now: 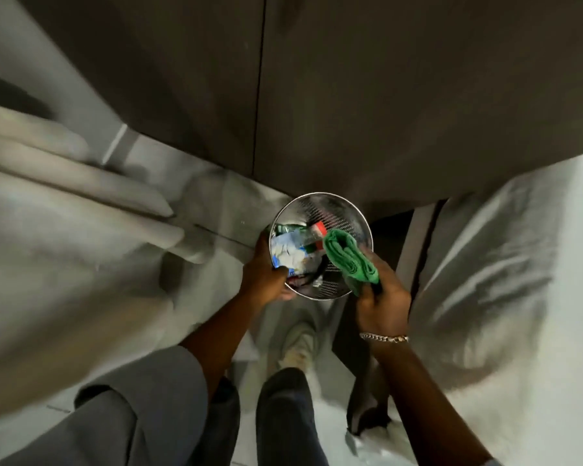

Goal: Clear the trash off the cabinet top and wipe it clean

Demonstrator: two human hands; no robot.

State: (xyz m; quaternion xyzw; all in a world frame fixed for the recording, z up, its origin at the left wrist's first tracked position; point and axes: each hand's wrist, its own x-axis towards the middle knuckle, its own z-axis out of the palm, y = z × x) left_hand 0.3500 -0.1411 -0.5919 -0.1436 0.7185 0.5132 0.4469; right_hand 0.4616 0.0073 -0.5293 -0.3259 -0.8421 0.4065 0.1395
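A round metal mesh waste bin is seen from above, low between my legs and a dark cabinet front. Crumpled wrappers and paper trash fill its bottom. My left hand grips the bin's left rim, with the thumb inside the bin. A folded green cloth hangs over the bin's right side, held in my right hand. The cabinet top is out of view.
White bedding lies at the right and pale curtain or fabric folds at the left. My shoe stands on the light floor just below the bin. A dark gap opens beside the bed frame.
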